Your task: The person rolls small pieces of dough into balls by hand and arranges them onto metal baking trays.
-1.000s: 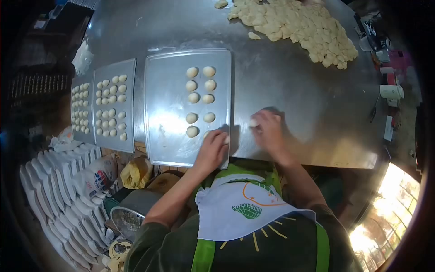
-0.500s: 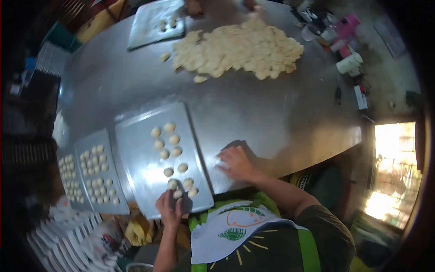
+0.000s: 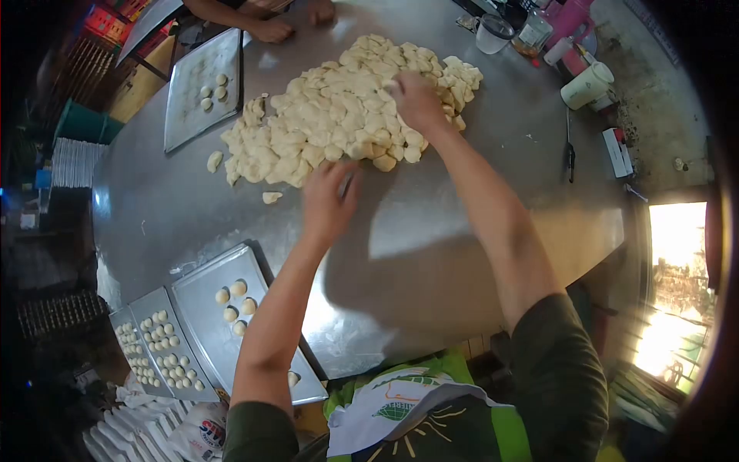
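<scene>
A wide heap of cut dough pieces (image 3: 308,123) lies on the metal table. Above its right part is my right hand (image 3: 418,102), blurred, its fingers smeared among the pieces. My left hand (image 3: 327,194) is at the heap's near edge, fingers apart with nothing visible between them. Two loose dough pieces, one of them a small lump (image 3: 272,198), lie just off the heap's left side. A metal tray (image 3: 204,296) with round dough balls (image 3: 238,288) rests at the lower left, partly hidden behind my left forearm.
Farther left stand more trays of dough balls (image 3: 173,362). Another tray (image 3: 192,73) with several balls is at the upper left, near a co-worker's hands (image 3: 273,31). Containers, a white mug (image 3: 588,85) and a thin black-handled tool (image 3: 570,158) line the right side.
Both my hands have moved forward to the dough heap, the left one away from the tray of balls. My view has shifted, and the co-worker's hands have moved left.
</scene>
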Tool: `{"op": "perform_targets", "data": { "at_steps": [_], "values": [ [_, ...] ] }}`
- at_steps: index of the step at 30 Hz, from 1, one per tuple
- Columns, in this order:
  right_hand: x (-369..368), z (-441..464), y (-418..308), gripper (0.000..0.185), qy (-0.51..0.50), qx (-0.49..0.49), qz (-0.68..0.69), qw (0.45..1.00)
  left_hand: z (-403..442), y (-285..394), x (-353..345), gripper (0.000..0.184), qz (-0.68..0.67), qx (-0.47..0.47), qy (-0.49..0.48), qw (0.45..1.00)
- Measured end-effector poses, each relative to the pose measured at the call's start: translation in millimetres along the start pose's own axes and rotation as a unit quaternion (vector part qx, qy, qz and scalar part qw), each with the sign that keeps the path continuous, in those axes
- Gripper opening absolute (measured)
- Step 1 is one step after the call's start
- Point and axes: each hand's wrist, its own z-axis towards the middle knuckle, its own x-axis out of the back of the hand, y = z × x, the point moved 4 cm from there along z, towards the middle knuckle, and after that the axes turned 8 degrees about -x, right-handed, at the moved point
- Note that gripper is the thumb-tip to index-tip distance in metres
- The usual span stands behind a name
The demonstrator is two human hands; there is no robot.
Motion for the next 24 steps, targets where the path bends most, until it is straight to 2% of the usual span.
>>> {"op": "perform_targets", "data": {
  "at_steps": [1, 3, 5, 7, 8, 9, 10, 12, 13, 14, 15, 17, 18, 19, 21, 23, 24],
  "values": [
    [20, -4, -10, 0.019, 0.0, 0.001, -0.002, 1.0, 28, -11, -28, 0.028, -0.057, 0.038, 0.023, 0.997],
    [65, -50, -25, 0.02, 0.085, 0.032, 0.147, 0.985, 74, -25, -73, 0.023, -0.048, 0.014, 0.042, 0.998],
    [62, -107, -9, 0.021, 0.083, 0.084, 0.108, 0.987, 91, -40, -102, 0.022, -0.019, 0.024, 0.015, 0.999],
    [35, -199, 32, 0.02, -0.06, -0.079, 0.174, 0.98, 98, -44, -120, 0.021, 0.04, 0.04, -0.042, 0.998],
    [31, -250, 45, 0.023, -0.088, -0.103, 0.159, 0.978, 93, -39, -113, 0.021, 0.038, 0.034, -0.043, 0.998],
    [26, -305, 53, 0.025, -0.087, -0.165, 0.15, 0.971, 79, -30, -95, 0.021, -0.029, 0.008, -0.029, 0.999],
    [42, -346, 40, 0.025, -0.103, -0.178, 0.136, 0.969, 58, -20, -75, 0.022, -0.095, -0.018, -0.018, 0.995],
    [60, -408, 32, 0.025, -0.111, -0.181, 0.153, 0.965, -12, 0, -33, 0.023, -0.16, 0.007, 0.028, 0.987],
    [66, -430, 30, 0.025, -0.1, -0.186, 0.153, 0.965, -57, 9, -18, 0.023, -0.281, 0.1, 0.043, 0.954],
    [72, -448, 28, 0.024, -0.068, -0.164, 0.123, 0.976, -104, 14, -2, 0.023, -0.167, 0.102, 0.015, 0.98],
    [76, -463, 26, 0.024, -0.04, -0.139, 0.091, 0.985, -164, 2, -5, 0.024, -0.167, 0.193, -0.03, 0.966],
    [69, -464, 23, 0.023, -0.007, -0.1, 0.055, 0.993, -249, 14, 5, 0.027, -0.024, 0.113, -0.113, 0.987],
    [56, -457, 19, 0.023, -0.056, -0.04, -0.104, 0.992, -252, 6, 1, 0.027, -0.024, 0.114, -0.104, 0.988],
    [41, -454, 16, 0.023, -0.109, 0.023, -0.258, 0.96, -256, 3, 0, 0.027, 0.029, 0.071, -0.084, 0.994],
    [18, -392, 19, 0.024, -0.028, 0.048, -0.219, 0.974, -250, -5, 4, 0.028, 0.146, -0.006, -0.043, 0.988],
    [-6, -330, -1, 0.02, -0.031, -0.011, -0.187, 0.982, -213, -20, -11, 0.028, 0.136, 0.032, -0.036, 0.99],
    [-25, -317, -12, 0.02, -0.041, -0.006, -0.183, 0.982, -195, -16, -16, 0.028, 0.13, 0.074, -0.033, 0.988]
  ]
}}
